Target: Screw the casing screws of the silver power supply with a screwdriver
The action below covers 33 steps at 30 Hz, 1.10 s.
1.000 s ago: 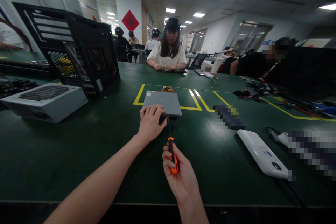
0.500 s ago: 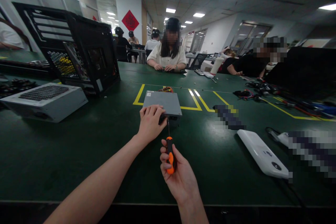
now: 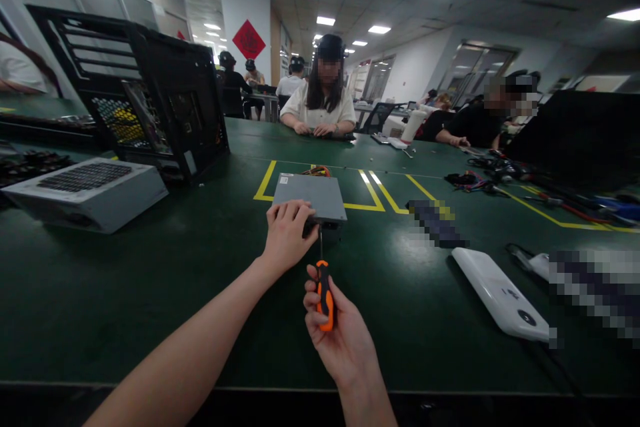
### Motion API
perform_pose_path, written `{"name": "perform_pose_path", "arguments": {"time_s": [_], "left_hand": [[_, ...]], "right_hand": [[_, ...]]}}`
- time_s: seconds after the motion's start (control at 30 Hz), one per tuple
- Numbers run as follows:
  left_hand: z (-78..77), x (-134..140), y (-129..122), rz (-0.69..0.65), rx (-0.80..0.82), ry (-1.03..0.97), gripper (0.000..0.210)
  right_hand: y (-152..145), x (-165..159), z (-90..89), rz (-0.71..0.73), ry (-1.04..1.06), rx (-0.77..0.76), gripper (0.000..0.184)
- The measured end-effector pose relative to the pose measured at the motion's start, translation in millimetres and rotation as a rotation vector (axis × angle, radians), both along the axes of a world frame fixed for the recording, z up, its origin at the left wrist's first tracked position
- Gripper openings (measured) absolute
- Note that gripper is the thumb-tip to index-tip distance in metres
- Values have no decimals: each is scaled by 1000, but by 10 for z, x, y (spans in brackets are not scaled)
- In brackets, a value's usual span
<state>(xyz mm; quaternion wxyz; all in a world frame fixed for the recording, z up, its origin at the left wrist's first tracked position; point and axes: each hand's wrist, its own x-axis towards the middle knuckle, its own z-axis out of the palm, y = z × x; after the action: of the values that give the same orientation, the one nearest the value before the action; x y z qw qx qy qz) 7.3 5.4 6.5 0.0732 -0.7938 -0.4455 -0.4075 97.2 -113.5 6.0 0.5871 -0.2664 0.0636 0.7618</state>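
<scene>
A grey computer power supply lies on the green table in front of me, with coloured wires at its far side. My left hand grips its near left corner, the fingers on the top face and the thumb at the near side. In my right hand is a screwdriver with a black and orange handle, my fingers wrapped around it. Its thin shaft points away from me to the near face of the power supply, beside my left thumb. The tip's exact contact is too small to make out.
On the left stand a black computer case and a second power supply. To the right lie a white device with a cable, and cables and tools. A person sits across the table; another leans in at the right.
The screwdriver handle has turned slightly in my right hand, showing its orange and black parts differently. My left hand and the power supply stay put. The person at the right has shifted a little.
</scene>
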Motion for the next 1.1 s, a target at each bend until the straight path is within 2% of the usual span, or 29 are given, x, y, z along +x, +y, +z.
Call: {"name": "perform_pose_path", "arguments": {"time_s": [0.17,0.3,0.47,0.7,0.9,1.1], "left_hand": [[0,-3,-2,-1,6,-1,18],[2,1,-4,-2,6,-4,18],[4,6,-5,-5,8,-7,18],[7,0,-2,-3,1,-3,19],[10,4,-7,-4,0,-2,18],[16,2,-14,-7,-10,-1,18]], "right_hand": [[-3,-5,-1,-90,17,-36,16],[-15,3,-7,-59,0,-51,16],[-6,-8,4,-7,-62,11,24],[-8,2,5,-111,1,-45,14],[-9,6,-10,5,18,0,24],[-15,5,-27,-86,8,-16,16]]}}
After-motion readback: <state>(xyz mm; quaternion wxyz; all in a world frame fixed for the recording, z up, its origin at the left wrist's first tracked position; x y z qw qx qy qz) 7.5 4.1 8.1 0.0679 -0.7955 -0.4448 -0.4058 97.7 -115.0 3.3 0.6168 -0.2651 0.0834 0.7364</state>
